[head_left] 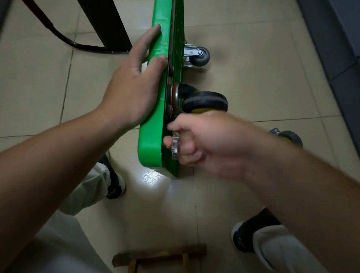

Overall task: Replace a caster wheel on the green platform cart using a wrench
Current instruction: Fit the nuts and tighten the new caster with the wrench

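A wooden stool (159,256) sits nearest, between the person's feet. Beyond it, the right hand (197,139) curls round a silver wrench (175,145), held against the underside of the cart (149,144) at its near corner. The wrench's long axis runs roughly along the cart, and its working end is hidden by blur.

The cart stands on one long edge on the floor tiles. Its long axis points away from the person and its underside faces right, so the casters stick out sideways. The left hand (131,87) presses flat on the deck side with fingers straight and thumb on the top edge, steadying it.

A black caster (204,102) sits on its plate just past the wrench, and a loose caster (288,136) lies on the floor to the right. The swap looks mid-way: bolts are probably being worked, though I can't tell whether they are being loosened or tightened. Farther along, a grey caster (200,55) is mounted.
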### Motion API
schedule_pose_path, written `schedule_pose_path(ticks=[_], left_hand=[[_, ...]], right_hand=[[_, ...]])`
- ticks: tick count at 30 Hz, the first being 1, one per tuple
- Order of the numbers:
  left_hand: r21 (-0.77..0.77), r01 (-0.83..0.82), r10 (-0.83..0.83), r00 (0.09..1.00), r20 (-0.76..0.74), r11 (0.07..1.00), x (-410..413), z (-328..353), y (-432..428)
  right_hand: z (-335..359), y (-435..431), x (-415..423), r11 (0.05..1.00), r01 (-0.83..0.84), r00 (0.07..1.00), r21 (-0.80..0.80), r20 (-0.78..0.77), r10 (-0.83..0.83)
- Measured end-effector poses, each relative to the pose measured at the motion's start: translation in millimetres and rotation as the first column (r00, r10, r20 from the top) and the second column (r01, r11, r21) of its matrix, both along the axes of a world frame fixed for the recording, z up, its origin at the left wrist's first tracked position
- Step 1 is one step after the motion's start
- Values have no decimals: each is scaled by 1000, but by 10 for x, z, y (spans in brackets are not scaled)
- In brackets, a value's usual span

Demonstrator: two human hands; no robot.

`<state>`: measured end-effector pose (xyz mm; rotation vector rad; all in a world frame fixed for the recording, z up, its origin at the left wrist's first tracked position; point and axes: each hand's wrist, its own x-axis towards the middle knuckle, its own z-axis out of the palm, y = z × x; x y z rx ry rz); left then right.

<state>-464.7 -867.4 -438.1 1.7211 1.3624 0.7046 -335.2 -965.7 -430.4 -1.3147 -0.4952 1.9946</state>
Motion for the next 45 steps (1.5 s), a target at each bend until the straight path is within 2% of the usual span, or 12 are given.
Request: schedule_pose_path(ticks=[2,4,9,14,16,18,21,25,29,35,40,45], left_hand=[[2,-3,3,1000,1,1000,8,6,-3],[-5,-5,5,1000,8,1000,10,11,3],[-9,7,-7,1000,14,1000,9,23,-10],[-3,16,-16,1000,13,1000,2,27,-17],[-1,16,-16,1000,9,1000,1,27,-14],[4,17,-17,1000,7,1000,1,20,-11],[9,23,-23,1000,13,1000,-10,1,-9],[13,26,-26,999,26,1000,-12,-18,-2],[15,38,-38,999,34,999,-13,-23,-3],[12,47,-48,997,63,999,-7,-6,-10],[8,49,-49,996,68,999,14,6,-26],[24,64,-65,996,61,998,2,13,-29]], right_hand=[[104,179,66,992,-114,992,-56,-58,110],[118,215,75,984,-170,985,-46,-36,169],[103,29,-1,999,-43,995,3,88,43],[122,-222,60,996,-29,984,89,180,12],[94,-408,60,984,-58,968,169,251,14],[-57,-627,44,941,-145,904,307,428,0],[-470,-856,95,830,-271,759,487,639,-127],[-970,-841,273,665,-530,548,526,811,-205],[-1296,-743,369,516,-688,431,510,859,-275],[-1546,-551,358,413,-690,440,594,798,-412],[-1684,-456,331,363,-676,450,642,749,-487],[-1803,-344,276,342,-624,520,702,700,-489]])
